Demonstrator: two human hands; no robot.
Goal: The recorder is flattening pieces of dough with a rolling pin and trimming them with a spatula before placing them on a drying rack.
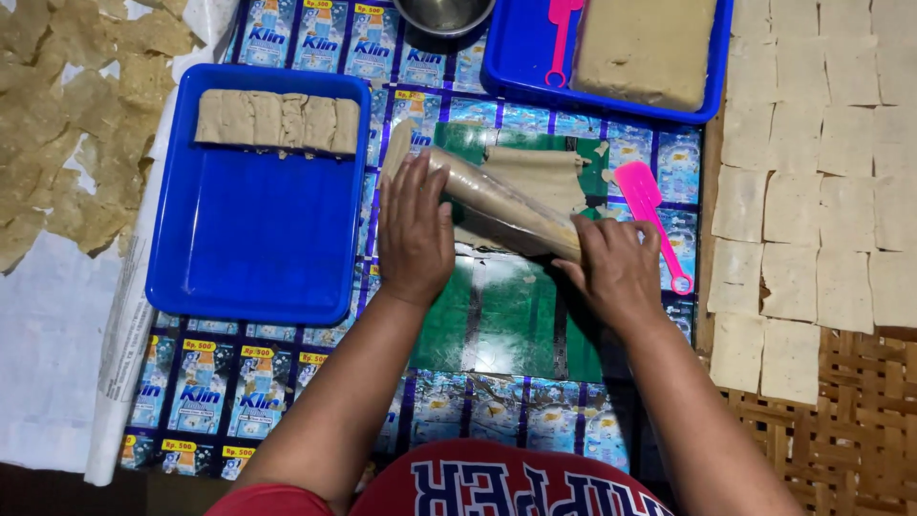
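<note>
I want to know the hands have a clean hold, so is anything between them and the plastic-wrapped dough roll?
Nothing visible does. The left hand and right hand both rest directly on the clear-plastic-wrapped beige dough roll. The pink plastic spatula lies apart, beside the right hand.

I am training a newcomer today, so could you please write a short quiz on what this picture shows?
1. True or false: both hands rest on the plastic-wrapped roll.
2. Where does the row of dough slices lie? A) in the left blue tray B) on the woven mat C) in the metal bowl
3. What lies just right of the right hand?

Key:
1. True: the left hand presses one end, the right hand the other.
2. A.
3. A pink spatula.
</note>
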